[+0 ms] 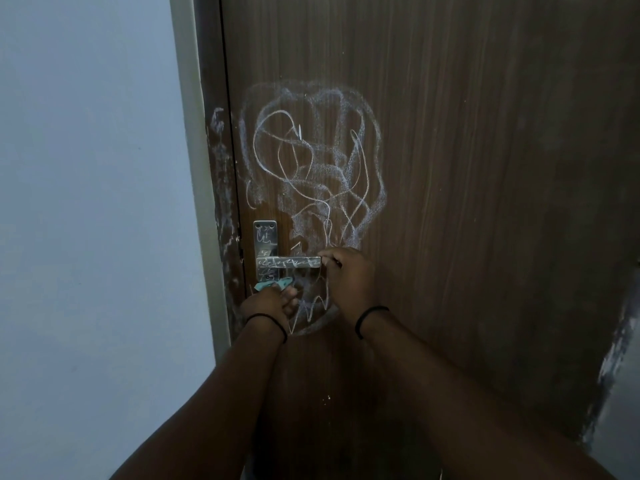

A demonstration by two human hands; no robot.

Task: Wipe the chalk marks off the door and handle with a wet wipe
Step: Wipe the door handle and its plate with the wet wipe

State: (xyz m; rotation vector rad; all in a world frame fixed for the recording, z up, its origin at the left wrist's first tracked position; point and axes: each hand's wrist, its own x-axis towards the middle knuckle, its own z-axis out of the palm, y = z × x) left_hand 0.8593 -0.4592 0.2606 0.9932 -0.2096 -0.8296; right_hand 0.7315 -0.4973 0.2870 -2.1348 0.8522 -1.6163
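A brown wooden door (467, 168) carries a large tangle of white chalk marks (311, 161) above its metal lever handle (287, 262), which is scribbled with chalk too. More chalk zigzags show below the handle. My left hand (268, 303) sits just under the handle's plate and pinches a small teal wet wipe (277, 283) against the door. My right hand (346, 275) is at the handle's free right end, its fingers curled around the tip of the lever.
A pale wall (86, 202) and the light door frame (194, 168) lie to the left, with chalk smudges on the door's edge strip (221, 188). At the far right the door's surface looks worn and pale (616, 358).
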